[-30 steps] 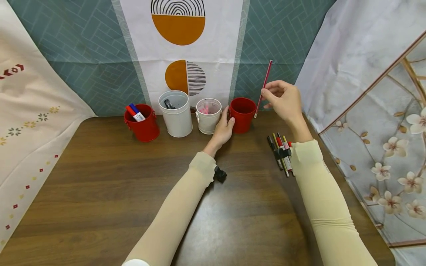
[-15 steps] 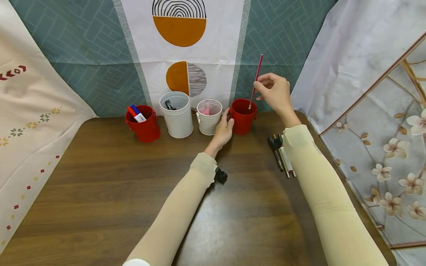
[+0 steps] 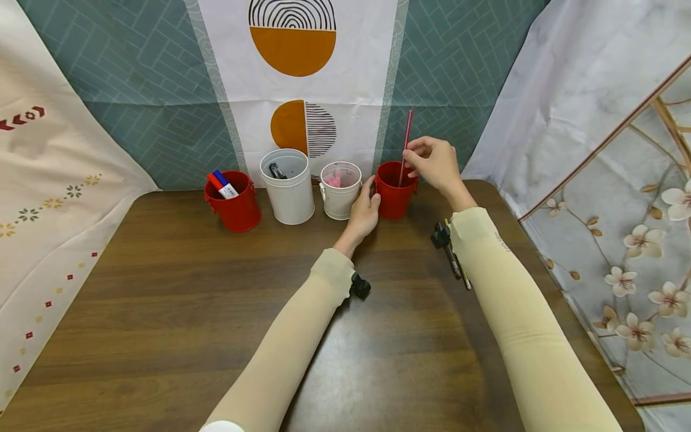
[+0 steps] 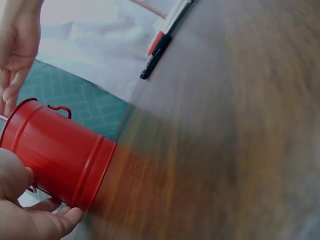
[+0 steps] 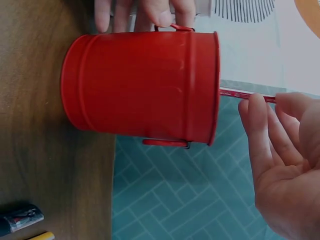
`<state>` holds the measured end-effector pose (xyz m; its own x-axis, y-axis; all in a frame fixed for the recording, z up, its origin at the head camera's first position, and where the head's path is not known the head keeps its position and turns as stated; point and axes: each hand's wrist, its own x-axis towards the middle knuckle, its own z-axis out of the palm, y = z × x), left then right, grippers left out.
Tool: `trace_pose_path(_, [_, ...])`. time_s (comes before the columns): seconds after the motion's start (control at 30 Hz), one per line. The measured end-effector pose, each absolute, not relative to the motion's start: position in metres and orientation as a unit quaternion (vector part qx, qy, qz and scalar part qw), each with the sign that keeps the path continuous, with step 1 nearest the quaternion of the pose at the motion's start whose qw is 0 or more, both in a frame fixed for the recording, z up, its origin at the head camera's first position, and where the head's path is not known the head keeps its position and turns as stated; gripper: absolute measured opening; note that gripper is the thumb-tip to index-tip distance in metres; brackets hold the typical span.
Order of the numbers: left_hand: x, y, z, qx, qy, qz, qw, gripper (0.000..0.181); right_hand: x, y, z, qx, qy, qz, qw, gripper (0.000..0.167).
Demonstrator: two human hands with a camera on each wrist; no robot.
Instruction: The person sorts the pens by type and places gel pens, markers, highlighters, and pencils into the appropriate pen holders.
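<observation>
My right hand (image 3: pixel 436 165) pinches a thin red pencil (image 3: pixel 407 127) near its middle. The pencil stands almost upright, its lower end inside the right-hand red bucket (image 3: pixel 395 205). In the right wrist view, the thumb and fingertips meet on the pencil (image 5: pixel 235 93) just beyond the bucket's rim. My left hand (image 3: pixel 363 213) holds the same bucket by its left side, with the thumb in front, close to the small side handle. The left wrist view has this bucket (image 4: pixel 57 150) lying sideways in the picture, the left fingers along its wall. The bucket's inside is mostly hidden.
Left of it stand a small white bucket (image 3: pixel 340 201) with pink items, a taller white bucket (image 3: pixel 291 201) with black items, and another red bucket (image 3: pixel 234 210) with red and blue markers. Several pens (image 3: pixel 453 264) lie partly under the right wrist. A wall cloth (image 3: pixel 448 78) hangs behind.
My right hand has moved left from beside the red bucket to above it, then down, and the pencil's lower end has entered the bucket. The left hand has stayed on the bucket.
</observation>
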<state>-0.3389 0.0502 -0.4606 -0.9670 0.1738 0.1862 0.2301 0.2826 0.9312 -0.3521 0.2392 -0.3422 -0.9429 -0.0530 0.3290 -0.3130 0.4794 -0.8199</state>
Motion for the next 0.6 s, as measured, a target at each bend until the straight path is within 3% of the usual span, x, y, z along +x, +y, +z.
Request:
trace_pose_path(0.33, [-0.337,0.05,-0.46,-0.109,-0.799,-0.591,0.026,0.055,-0.348,0.249,-0.342,0.105,-0.869,0.464,0.137,0.027])
trace_pose_path(0.6, [-0.337,0.049,-0.459,-0.114,-0.792,-0.6,0.027,0.055,-0.312,0.28,-0.326,0.111,-0.898,0.4,0.146,0.023])
